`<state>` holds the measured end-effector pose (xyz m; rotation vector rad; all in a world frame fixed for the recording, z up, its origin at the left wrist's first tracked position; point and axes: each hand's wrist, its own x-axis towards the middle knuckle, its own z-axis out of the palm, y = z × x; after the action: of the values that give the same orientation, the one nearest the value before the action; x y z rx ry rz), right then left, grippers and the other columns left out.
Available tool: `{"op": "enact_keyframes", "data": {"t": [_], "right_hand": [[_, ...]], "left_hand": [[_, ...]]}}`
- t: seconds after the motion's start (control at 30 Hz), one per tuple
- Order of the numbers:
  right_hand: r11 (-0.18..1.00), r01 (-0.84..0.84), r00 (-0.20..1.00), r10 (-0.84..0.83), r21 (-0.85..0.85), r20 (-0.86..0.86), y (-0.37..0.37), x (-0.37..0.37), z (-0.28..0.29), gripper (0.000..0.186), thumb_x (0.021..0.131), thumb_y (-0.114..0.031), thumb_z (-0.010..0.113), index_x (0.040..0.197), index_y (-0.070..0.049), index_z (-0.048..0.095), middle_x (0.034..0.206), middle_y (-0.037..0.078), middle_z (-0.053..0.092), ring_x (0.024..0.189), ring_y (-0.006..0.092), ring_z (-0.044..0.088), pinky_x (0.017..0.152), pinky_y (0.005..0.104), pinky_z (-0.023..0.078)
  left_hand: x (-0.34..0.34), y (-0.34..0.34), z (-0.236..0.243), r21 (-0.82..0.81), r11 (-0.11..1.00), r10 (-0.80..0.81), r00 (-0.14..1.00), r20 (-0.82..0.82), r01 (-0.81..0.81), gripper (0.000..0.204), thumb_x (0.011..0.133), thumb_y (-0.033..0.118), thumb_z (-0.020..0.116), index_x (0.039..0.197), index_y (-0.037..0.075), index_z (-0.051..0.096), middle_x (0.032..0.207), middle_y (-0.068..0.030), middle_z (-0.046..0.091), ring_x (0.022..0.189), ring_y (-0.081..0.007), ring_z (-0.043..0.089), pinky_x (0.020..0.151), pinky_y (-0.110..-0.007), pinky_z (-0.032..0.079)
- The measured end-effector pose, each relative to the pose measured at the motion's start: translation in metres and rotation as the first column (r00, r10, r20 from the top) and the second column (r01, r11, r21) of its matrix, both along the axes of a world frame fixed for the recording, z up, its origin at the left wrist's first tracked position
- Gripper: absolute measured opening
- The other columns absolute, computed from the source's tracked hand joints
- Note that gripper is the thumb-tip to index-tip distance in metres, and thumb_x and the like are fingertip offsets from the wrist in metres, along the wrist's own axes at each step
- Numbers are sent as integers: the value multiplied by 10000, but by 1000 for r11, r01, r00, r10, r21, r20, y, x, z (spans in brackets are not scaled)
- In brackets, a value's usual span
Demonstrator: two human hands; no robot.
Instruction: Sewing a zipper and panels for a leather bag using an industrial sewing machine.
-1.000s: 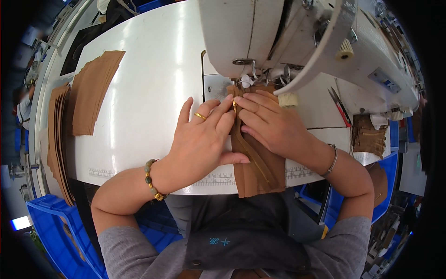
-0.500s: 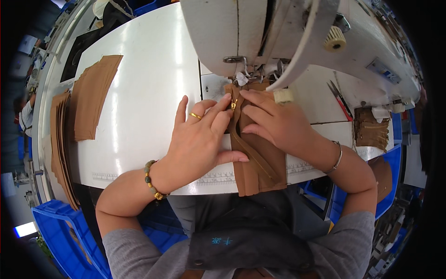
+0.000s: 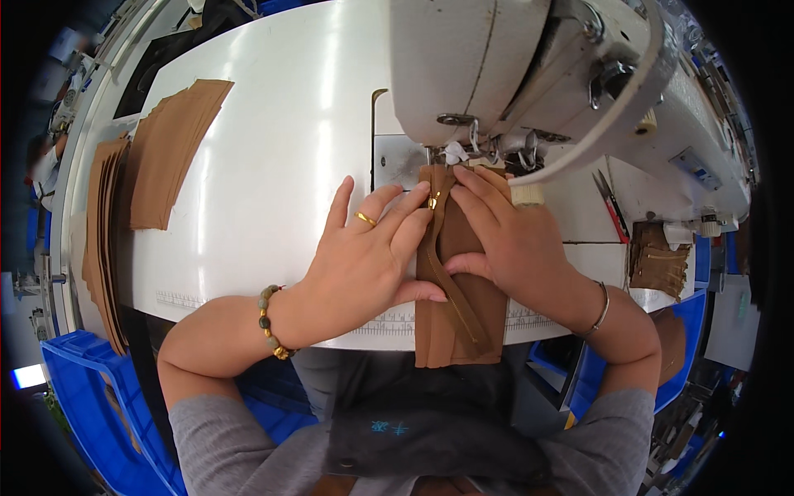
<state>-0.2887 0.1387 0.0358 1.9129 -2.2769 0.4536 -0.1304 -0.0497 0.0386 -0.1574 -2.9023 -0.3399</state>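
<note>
A brown fabric piece (image 3: 490, 318) lies under the sewing machine's presser foot (image 3: 451, 155) and hangs slightly over the table's front edge. Along it runs a brown zipper tape (image 3: 456, 307) with a gold zipper pull (image 3: 432, 201), its lower end loose on the fabric. My left hand (image 3: 360, 252) rests on the fabric's left side, fingers stretched and spread, with the index and middle fingertips beside the zipper pull. My right hand (image 3: 517, 244) lies on the right side, fingers extended, fingertips on the tape close to the foot and thumb beside the tape.
Brown fabric stacks (image 3: 178, 153) (image 3: 106, 240) lie at the left. Scissors with red handles (image 3: 614, 211) and a bundle of brown pieces (image 3: 659, 256) are at the right. A blue crate (image 3: 99, 405) stands below left; the machine head (image 3: 471, 58) overhangs the far side.
The whole view has shifted, with the machine now farther right. My right thumb has moved nearer to me along the tape. The tape's loose end lies straighter and farther left on the fabric.
</note>
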Motion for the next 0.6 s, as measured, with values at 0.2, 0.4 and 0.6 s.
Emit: {"op": "enact_keyframes", "data": {"t": [0.2, 0.4, 0.6], "right_hand": [[998, 24, 999, -26, 62, 34, 0, 0, 2, 873, 703, -509, 848, 1351, 28, 613, 1446, 175, 616, 1139, 339, 658, 1023, 440, 521], [998, 23, 999, -26, 50, 45, 1, 0, 3, 872, 721, -514, 842, 1373, 19, 613, 1417, 171, 634, 1157, 362, 641, 1035, 451, 510], [996, 58, 998, -57, 65, -17, 2, -3, 7, 840, 731, -553, 826, 1362, -24, 657, 1268, 162, 692, 1226, 401, 578, 1142, 564, 409]], "left_hand": [[-4, 1, -1, -71, 997, 0, 1000, 9, 0, 907, 785, 696, 708, 1357, 7, 567, 1527, -114, 548, 1393, -337, 487, 1193, -636, 289], [-5, 2, -1, -86, 996, -6, 1000, -7, 5, 915, 795, 717, 672, 1360, 4, 571, 1532, -126, 537, 1418, -338, 456, 1193, -646, 282], [-1, 5, 1, -123, 992, -21, 1000, 17, 23, 938, 800, 721, 659, 1393, 0, 568, 1555, -121, 520, 1431, -342, 441, 1192, -650, 281]]}}
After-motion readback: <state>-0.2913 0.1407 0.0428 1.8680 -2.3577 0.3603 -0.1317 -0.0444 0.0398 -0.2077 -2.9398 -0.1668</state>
